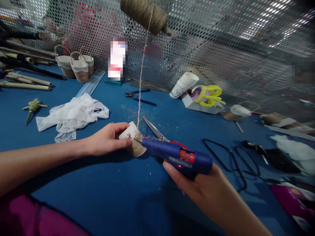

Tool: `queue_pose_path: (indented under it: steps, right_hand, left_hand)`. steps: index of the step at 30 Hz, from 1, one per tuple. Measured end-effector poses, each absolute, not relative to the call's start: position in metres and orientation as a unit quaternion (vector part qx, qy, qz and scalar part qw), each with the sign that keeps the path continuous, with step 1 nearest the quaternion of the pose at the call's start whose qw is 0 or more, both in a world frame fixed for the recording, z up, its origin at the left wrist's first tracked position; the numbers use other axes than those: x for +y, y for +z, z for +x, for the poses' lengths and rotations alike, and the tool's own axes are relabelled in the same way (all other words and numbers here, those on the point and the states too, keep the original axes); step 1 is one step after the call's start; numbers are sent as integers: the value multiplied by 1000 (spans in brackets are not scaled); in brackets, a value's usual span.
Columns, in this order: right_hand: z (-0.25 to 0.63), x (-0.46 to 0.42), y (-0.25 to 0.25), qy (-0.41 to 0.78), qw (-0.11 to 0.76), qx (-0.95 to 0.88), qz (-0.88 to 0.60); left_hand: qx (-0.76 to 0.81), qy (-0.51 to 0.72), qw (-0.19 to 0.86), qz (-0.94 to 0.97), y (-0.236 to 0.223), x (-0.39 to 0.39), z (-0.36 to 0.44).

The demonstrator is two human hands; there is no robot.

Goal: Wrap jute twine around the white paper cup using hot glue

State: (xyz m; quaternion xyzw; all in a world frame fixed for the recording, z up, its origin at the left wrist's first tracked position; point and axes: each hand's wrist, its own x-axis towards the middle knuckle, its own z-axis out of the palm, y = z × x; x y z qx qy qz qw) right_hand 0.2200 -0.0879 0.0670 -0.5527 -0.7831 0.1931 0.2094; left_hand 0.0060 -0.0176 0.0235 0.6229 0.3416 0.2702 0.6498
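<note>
My left hand (113, 139) is closed around a white paper cup (129, 131) lying tilted on its side. Its lower part is wrapped in brown twine (137, 149). A strand of the twine (141, 72) runs up from the cup to a large spool (145, 14) on the mesh. In my right hand (194, 186) is a blue hot glue gun (174, 154) with a small red light lit. The nozzle points left at the cup, by the edge of the twine; whether it touches I cannot tell. Scissors (156, 129) with red handles lie just behind, partly hidden by the gun.
White lace (76, 113) is heaped at left, near three small twine baskets (80, 70). Pliers (140, 97) lie behind the cup. Stacked paper cups (184, 84) and a box with yellow strips (209, 96) stand back right. A black cord (231, 152) loops at right.
</note>
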Motion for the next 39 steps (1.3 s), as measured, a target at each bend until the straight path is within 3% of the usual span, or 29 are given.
queue_pose_path:
  steps: [39]
  right_hand:
    - [235,-84,54,183,196,-788,-554]
  left_hand:
    - [306,264,640,654,17,-17,1]
